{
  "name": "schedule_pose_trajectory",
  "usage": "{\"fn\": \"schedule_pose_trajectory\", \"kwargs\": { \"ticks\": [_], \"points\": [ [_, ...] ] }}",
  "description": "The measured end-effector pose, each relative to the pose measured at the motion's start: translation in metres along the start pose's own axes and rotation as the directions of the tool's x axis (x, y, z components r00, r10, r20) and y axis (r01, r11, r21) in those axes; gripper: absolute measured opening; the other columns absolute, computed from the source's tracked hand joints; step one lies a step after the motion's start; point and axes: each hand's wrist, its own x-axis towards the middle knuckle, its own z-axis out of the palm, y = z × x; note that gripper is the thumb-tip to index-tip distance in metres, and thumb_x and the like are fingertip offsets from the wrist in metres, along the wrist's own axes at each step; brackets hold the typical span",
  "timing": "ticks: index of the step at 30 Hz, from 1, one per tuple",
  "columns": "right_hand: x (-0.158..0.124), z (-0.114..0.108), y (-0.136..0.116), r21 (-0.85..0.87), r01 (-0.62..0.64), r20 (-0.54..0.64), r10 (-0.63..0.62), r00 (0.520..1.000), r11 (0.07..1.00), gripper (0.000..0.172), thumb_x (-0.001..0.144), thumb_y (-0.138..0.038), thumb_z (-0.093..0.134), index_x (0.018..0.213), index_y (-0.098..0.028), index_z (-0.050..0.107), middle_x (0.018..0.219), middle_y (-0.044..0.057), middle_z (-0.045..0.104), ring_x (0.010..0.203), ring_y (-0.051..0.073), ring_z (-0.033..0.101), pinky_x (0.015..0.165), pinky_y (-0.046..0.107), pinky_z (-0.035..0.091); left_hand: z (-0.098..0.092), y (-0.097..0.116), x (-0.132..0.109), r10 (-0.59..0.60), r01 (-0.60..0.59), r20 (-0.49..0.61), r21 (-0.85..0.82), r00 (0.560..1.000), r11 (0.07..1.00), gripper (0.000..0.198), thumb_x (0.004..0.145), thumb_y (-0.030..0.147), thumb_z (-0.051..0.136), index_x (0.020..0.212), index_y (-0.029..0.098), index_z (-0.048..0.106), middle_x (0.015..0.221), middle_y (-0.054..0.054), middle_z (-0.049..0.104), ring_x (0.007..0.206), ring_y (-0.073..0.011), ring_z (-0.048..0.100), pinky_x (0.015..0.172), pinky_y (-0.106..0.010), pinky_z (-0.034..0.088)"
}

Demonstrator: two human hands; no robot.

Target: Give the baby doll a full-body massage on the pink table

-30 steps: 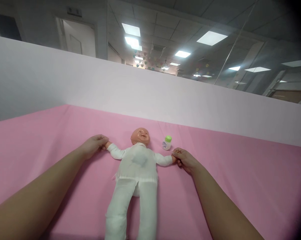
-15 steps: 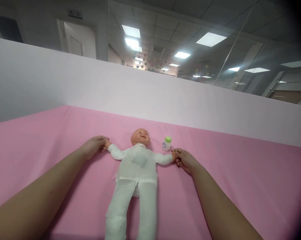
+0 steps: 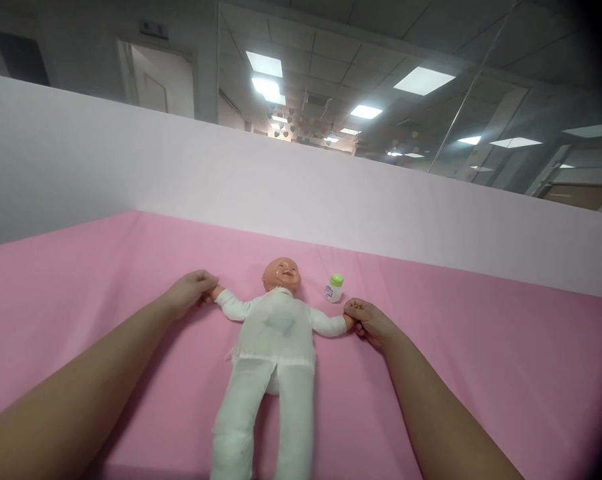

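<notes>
A baby doll (image 3: 278, 327) with a hard plastic head and white cloth body lies on its back, arms spread out to both sides. At the left, my left hand (image 3: 191, 292) is closed around the doll's small hand. On the other side my right hand (image 3: 368, 321) grips the doll's other hand between thumb and curled fingers. The doll's hands are mostly covered by my fingers. Beside the doll's head, close to my right hand, stands a small clear bottle (image 3: 333, 291) with a green cap and a printed label.
Under everything is a pink sheet (image 3: 145, 267) with soft creases. A low white wall (image 3: 301, 187) runs along its far side. Above that wall are a window pane (image 3: 475, 107), lit ceiling panels and a doorway (image 3: 163, 80).
My fingers have shifted very slightly on the doll's hands, and the right fingers look more curled. The doll and the bottle stay in place.
</notes>
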Motion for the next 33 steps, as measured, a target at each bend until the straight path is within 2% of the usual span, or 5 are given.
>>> {"fn": "schedule_pose_trajectory", "kwargs": {
  "ticks": [10, 16, 22, 29, 33],
  "points": [
    [0.002, -0.002, 0.001, 0.062, -0.021, -0.066, 0.025, 0.998, 0.998, 0.035, 0.088, -0.049, 0.066, 0.107, -0.020, 0.068, 0.055, -0.008, 0.042, 0.042, 0.006, 0.028, 0.041, 0.019, 0.022, 0.002, 0.001, 0.000, -0.003, 0.003, -0.011, -0.007, 1.000, 1.000, 0.047, 0.071, 0.053, 0.080, 0.096, 0.016, 0.065, 0.068, -0.002, 0.065, 0.057, -0.0141, 0.057, 0.053, -0.025, 0.046],
    [-0.001, -0.005, -0.002, 0.156, -0.014, -0.047, 0.022, 0.999, 0.988, 0.040, 0.085, -0.033, 0.072, 0.124, -0.020, 0.068, 0.072, 0.001, 0.062, 0.049, 0.007, 0.044, 0.044, 0.019, 0.035, 0.000, 0.003, -0.002, -0.014, 0.015, 0.025, -0.073, 1.000, 0.997, 0.059, 0.066, 0.041, 0.086, 0.114, 0.014, 0.065, 0.084, -0.006, 0.070, 0.063, -0.0144, 0.060, 0.058, -0.027, 0.048],
    [-0.009, 0.002, -0.012, 0.340, -0.013, 0.038, 0.000, 0.999, 0.940, 0.042, 0.080, -0.023, 0.080, 0.120, -0.021, 0.070, 0.106, 0.007, 0.070, 0.068, 0.010, 0.057, 0.053, 0.020, 0.048, 0.001, 0.008, -0.009, 0.008, -0.001, 0.061, -0.103, 0.998, 0.995, 0.058, 0.068, 0.042, 0.088, 0.116, 0.015, 0.068, 0.102, -0.011, 0.073, 0.066, -0.0128, 0.060, 0.061, -0.026, 0.048],
    [-0.011, 0.007, -0.012, 0.381, -0.053, 0.068, 0.029, 0.997, 0.923, 0.040, 0.074, -0.023, 0.086, 0.111, -0.019, 0.072, 0.083, 0.000, 0.066, 0.051, 0.003, 0.044, 0.042, 0.012, 0.040, 0.007, 0.014, -0.014, -0.017, 0.019, 0.032, -0.060, 0.999, 0.998, 0.056, 0.061, 0.039, 0.093, 0.106, 0.016, 0.070, 0.096, -0.009, 0.073, 0.062, -0.0113, 0.058, 0.054, -0.024, 0.043],
    [-0.011, 0.006, -0.011, 0.415, -0.046, 0.034, 0.035, 0.999, 0.909, 0.035, 0.077, -0.027, 0.084, 0.109, -0.017, 0.074, 0.089, 0.004, 0.070, 0.051, 0.004, 0.047, 0.045, 0.013, 0.050, 0.011, 0.016, -0.017, -0.027, 0.027, 0.016, -0.018, 1.000, 0.999, 0.058, 0.062, 0.038, 0.092, 0.109, 0.014, 0.068, 0.078, -0.005, 0.069, 0.059, -0.0132, 0.058, 0.053, -0.025, 0.044]
  ]
}}
